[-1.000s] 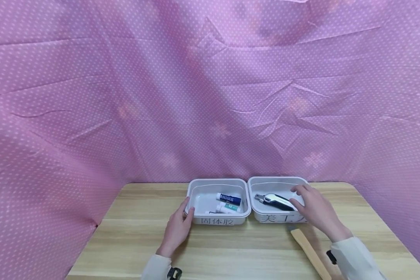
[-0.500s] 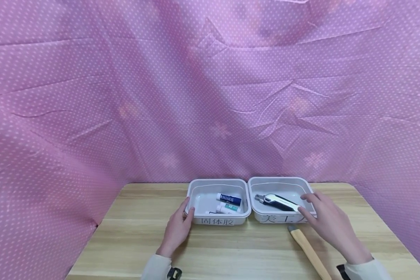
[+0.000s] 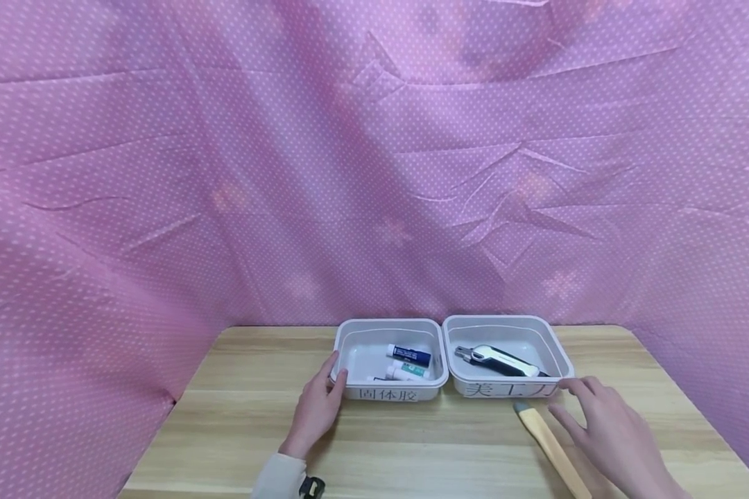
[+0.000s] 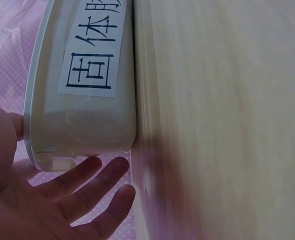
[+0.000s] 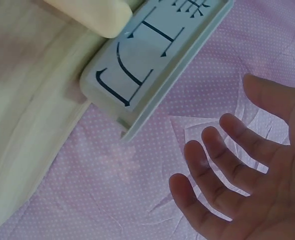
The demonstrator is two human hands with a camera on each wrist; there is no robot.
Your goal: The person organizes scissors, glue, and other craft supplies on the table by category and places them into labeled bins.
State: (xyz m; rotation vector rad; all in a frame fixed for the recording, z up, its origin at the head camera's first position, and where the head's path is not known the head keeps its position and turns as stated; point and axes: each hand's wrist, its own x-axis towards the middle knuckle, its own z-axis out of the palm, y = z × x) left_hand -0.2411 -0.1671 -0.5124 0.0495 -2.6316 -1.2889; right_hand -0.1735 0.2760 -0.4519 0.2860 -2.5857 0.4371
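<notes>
My left hand (image 3: 315, 409) rests at the left front corner of a white bin (image 3: 390, 394) labelled 固体胶. In the left wrist view its fingers (image 4: 95, 187) are spread and relaxed beside the bin's wall. Several glue sticks lie in that bin, one dark blue (image 3: 408, 355) and one white and green (image 3: 407, 371). Next to it stands a second white bin (image 3: 505, 389) labelled 美工刀, holding a silver and black utility knife (image 3: 502, 360). My right hand (image 3: 612, 426) hovers off this bin's right front corner, loosely bent and holding nothing.
On the wooden table (image 3: 412, 450), a long yellow tool (image 3: 552, 447) with a dark grey end lies in front of the right bin, left of my right hand. A pink dotted cloth (image 3: 374, 173) hangs behind the table and along both sides.
My right hand has drawn back from inside the right bin, toward the lower right, leaving the utility knife there. The left hand and both bins have stayed in place.
</notes>
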